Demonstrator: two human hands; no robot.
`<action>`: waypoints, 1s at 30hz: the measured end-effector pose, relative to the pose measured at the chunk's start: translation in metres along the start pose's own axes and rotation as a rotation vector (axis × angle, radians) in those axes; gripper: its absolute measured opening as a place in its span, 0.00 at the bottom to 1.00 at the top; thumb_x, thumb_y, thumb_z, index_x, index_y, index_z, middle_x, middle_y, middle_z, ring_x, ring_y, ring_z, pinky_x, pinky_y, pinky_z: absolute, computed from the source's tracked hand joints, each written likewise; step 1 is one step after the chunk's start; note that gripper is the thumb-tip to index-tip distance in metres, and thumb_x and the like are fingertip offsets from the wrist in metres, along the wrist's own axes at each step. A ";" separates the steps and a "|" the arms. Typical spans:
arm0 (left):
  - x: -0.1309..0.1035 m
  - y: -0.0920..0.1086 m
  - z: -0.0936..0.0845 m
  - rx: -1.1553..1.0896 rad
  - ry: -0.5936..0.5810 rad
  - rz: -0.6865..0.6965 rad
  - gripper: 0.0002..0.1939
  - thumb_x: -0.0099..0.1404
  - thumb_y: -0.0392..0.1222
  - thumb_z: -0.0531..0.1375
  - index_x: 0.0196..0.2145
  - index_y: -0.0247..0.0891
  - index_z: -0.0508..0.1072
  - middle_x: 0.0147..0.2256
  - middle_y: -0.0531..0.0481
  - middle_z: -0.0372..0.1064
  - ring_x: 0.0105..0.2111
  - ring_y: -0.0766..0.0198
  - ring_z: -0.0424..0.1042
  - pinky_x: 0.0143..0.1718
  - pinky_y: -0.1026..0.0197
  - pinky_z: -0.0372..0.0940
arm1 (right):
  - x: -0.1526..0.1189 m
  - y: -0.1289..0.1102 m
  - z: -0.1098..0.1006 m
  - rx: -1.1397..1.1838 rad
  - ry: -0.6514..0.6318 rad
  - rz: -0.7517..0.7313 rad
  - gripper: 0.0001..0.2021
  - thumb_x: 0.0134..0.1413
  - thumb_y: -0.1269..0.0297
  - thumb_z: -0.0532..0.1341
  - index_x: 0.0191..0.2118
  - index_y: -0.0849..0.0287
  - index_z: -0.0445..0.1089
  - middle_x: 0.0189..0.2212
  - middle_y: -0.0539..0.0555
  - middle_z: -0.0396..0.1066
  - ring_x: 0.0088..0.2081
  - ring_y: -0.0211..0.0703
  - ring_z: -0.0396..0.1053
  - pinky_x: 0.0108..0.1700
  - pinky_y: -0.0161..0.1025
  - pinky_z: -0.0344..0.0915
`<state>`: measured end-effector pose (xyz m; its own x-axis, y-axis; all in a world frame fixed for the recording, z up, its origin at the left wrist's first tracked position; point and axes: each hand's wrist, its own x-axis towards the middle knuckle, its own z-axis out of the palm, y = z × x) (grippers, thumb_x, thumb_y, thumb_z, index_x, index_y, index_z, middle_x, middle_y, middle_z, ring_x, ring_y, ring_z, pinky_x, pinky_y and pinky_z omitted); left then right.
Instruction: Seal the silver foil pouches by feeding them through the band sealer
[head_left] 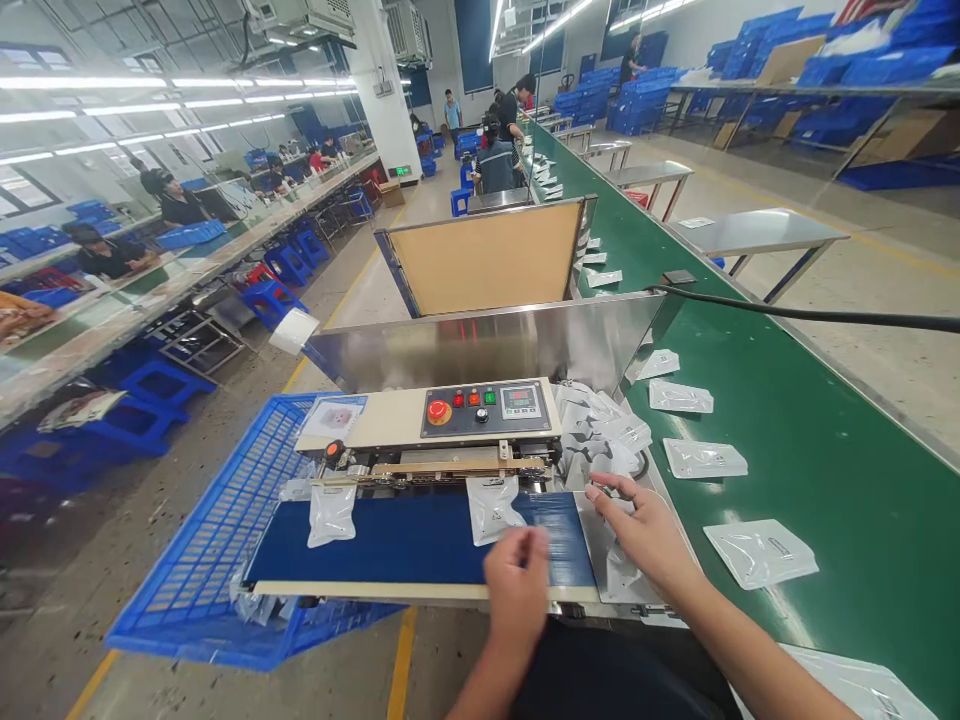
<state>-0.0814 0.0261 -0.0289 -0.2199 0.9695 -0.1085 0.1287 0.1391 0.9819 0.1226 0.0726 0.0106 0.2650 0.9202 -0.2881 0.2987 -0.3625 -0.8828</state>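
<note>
A band sealing machine with a control panel stands before me, its blue conveyor belt running along the front. Two white pouches hang from its sealing band: one pouch near the middle, another pouch at the left end. My left hand is just below the middle pouch, fingers curled, slightly blurred, with nothing visible in them. Over the metal plate at the belt's right end, my right hand has its fingers stretched out and apart. A white pouch lies partly under it, beside a pile of pouches.
A blue basket stands left of the machine, holding bagged items. On the right, a long green conveyor carries several white pouches. A metal panel rises behind the machine. A black cable crosses the green conveyor. Several people work farther off.
</note>
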 end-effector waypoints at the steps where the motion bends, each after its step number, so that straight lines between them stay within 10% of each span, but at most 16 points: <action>1: -0.008 0.009 0.011 0.000 -0.127 0.057 0.19 0.69 0.56 0.68 0.42 0.37 0.86 0.42 0.39 0.84 0.41 0.51 0.82 0.46 0.54 0.76 | -0.006 -0.005 0.005 0.064 0.004 0.002 0.34 0.51 0.35 0.69 0.54 0.59 0.81 0.31 0.53 0.80 0.29 0.46 0.73 0.34 0.41 0.71; 4: -0.015 0.032 0.036 0.010 -0.294 0.181 0.18 0.72 0.54 0.66 0.48 0.38 0.86 0.45 0.40 0.84 0.44 0.52 0.80 0.50 0.56 0.73 | -0.017 -0.018 0.014 0.370 -0.038 0.070 0.40 0.49 0.33 0.71 0.59 0.56 0.77 0.43 0.58 0.83 0.41 0.52 0.78 0.41 0.42 0.75; 8: 0.003 0.034 0.043 -0.026 -0.200 0.078 0.27 0.78 0.59 0.56 0.34 0.36 0.83 0.28 0.48 0.76 0.29 0.61 0.69 0.34 0.62 0.65 | -0.016 -0.009 0.005 0.614 -0.044 0.101 0.43 0.46 0.29 0.72 0.61 0.53 0.76 0.50 0.59 0.82 0.46 0.53 0.79 0.45 0.44 0.76; 15: 0.027 -0.010 0.064 -0.219 -0.107 -0.192 0.29 0.63 0.63 0.69 0.20 0.36 0.74 0.19 0.55 0.61 0.23 0.66 0.59 0.26 0.64 0.56 | 0.006 0.044 -0.014 0.357 -0.022 0.151 0.28 0.39 0.36 0.77 0.31 0.60 0.82 0.22 0.52 0.73 0.24 0.38 0.64 0.27 0.37 0.65; 20: 0.053 -0.023 0.080 -0.359 0.029 -0.416 0.27 0.48 0.63 0.75 0.19 0.36 0.75 0.17 0.55 0.62 0.20 0.65 0.63 0.24 0.62 0.60 | 0.039 0.038 0.001 0.405 -0.003 0.322 0.21 0.38 0.47 0.79 0.26 0.60 0.78 0.19 0.49 0.69 0.22 0.36 0.65 0.25 0.34 0.66; 26: 0.075 -0.028 0.040 -0.368 0.087 -0.424 0.28 0.47 0.64 0.76 0.26 0.33 0.81 0.22 0.49 0.73 0.24 0.58 0.73 0.28 0.59 0.67 | 0.036 0.016 0.011 0.276 -0.285 0.208 0.24 0.46 0.43 0.76 0.39 0.60 0.83 0.29 0.56 0.80 0.29 0.42 0.75 0.29 0.36 0.71; 30: 0.074 -0.030 0.000 -0.275 0.186 -0.388 0.26 0.50 0.60 0.76 0.34 0.32 0.85 0.31 0.44 0.81 0.36 0.50 0.81 0.40 0.53 0.74 | -0.002 0.079 -0.053 0.055 -0.009 0.168 0.32 0.53 0.32 0.65 0.43 0.59 0.83 0.33 0.59 0.82 0.26 0.48 0.74 0.28 0.43 0.69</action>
<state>-0.1020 0.0933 -0.0667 -0.3727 0.8012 -0.4680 -0.2503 0.3989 0.8822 0.1944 0.0346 -0.0390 0.2986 0.8487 -0.4365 0.2001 -0.5029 -0.8409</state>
